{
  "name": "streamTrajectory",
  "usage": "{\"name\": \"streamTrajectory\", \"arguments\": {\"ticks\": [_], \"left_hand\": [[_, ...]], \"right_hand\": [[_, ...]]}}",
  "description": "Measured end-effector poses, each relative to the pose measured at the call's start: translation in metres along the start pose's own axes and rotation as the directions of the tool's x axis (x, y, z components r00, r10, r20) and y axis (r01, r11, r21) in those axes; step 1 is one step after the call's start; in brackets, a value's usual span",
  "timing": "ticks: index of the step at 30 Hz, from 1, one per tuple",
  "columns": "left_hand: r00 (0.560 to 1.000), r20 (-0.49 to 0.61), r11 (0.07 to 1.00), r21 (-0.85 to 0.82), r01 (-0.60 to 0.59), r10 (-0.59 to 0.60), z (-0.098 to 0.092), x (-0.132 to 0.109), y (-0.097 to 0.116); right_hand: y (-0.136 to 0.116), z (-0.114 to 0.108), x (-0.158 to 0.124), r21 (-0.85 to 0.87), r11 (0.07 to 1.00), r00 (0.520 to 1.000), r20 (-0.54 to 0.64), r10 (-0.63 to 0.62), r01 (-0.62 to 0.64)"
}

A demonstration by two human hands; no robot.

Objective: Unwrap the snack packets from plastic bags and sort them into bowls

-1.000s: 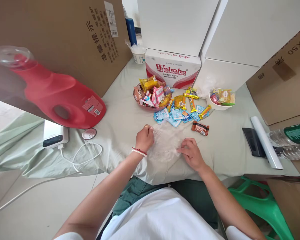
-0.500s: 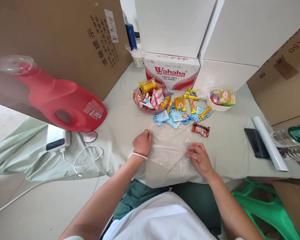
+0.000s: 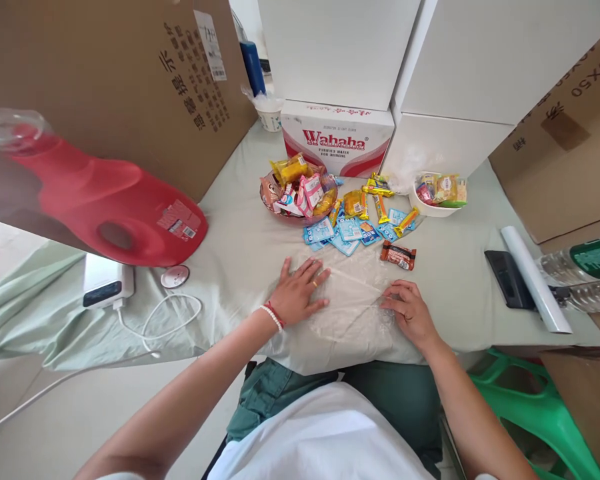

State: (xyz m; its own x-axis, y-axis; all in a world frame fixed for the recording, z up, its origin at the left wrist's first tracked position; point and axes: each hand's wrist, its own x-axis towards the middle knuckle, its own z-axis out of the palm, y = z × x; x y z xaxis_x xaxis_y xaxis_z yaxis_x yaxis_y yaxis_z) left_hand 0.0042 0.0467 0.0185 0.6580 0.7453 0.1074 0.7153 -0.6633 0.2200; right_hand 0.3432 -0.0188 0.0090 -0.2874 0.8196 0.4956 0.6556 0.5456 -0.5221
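Observation:
A clear plastic bag (image 3: 353,297) lies spread on the cloth in front of me. My left hand (image 3: 300,291) rests flat on its left side, fingers spread. At the bag's right edge, my right hand (image 3: 407,309) pinches the film between thumb and fingers. Just beyond the bag are blue snack packets (image 3: 349,230), yellow-wrapped bars (image 3: 381,209) and a brown-wrapped snack (image 3: 399,255). A pink see-through bowl (image 3: 300,217) heaped with wrapped snacks stands behind on the left. On the right, a white bowl (image 3: 437,209) holds more packets.
A red detergent jug (image 3: 130,220) and a white power bank (image 3: 109,280) with a cable stand at left. A Wahaha carton (image 3: 337,143) and white boxes line the back. At right lie a white roll (image 3: 535,280) and plastic bottles (image 3: 595,260); a green stool (image 3: 535,407) is below.
My left hand has let go of the bag's edge and now lies flat with fingers spread on it. The bag is flatter. My right hand keeps its pinch at the right edge.

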Motion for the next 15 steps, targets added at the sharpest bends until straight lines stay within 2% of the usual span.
{"name": "streamTrajectory", "arguments": {"ticks": [2,4,7,9,12,15], "left_hand": [[0.995,0.083,0.998,0.017,0.054,-0.056,0.003,-0.009,-0.006],[0.989,0.119,0.996,0.022,0.081,-0.083,0.004,-0.019,-0.010],[0.988,0.090,0.992,0.032,0.121,-0.123,0.001,-0.031,-0.008],[0.984,0.050,0.985,0.043,0.166,-0.168,-0.001,-0.035,-0.003],[0.975,0.051,0.976,0.056,0.212,-0.215,-0.002,-0.036,0.001],[0.972,0.099,0.976,0.060,0.207,-0.212,0.002,-0.036,0.001]], "right_hand": [[0.009,-0.011,-0.002,-0.020,1.000,1.000,0.002,0.008,-0.008],[0.019,-0.025,-0.004,-0.020,0.999,0.999,0.011,0.034,-0.033],[0.032,-0.044,0.002,-0.051,0.989,0.990,-0.025,0.140,-0.142],[0.041,-0.050,0.017,-0.127,0.969,0.976,-0.068,0.205,-0.212],[0.057,-0.045,0.046,-0.253,0.934,0.967,-0.030,0.252,-0.251],[0.070,-0.030,0.068,-0.346,0.905,0.943,0.131,0.306,-0.245]]}}
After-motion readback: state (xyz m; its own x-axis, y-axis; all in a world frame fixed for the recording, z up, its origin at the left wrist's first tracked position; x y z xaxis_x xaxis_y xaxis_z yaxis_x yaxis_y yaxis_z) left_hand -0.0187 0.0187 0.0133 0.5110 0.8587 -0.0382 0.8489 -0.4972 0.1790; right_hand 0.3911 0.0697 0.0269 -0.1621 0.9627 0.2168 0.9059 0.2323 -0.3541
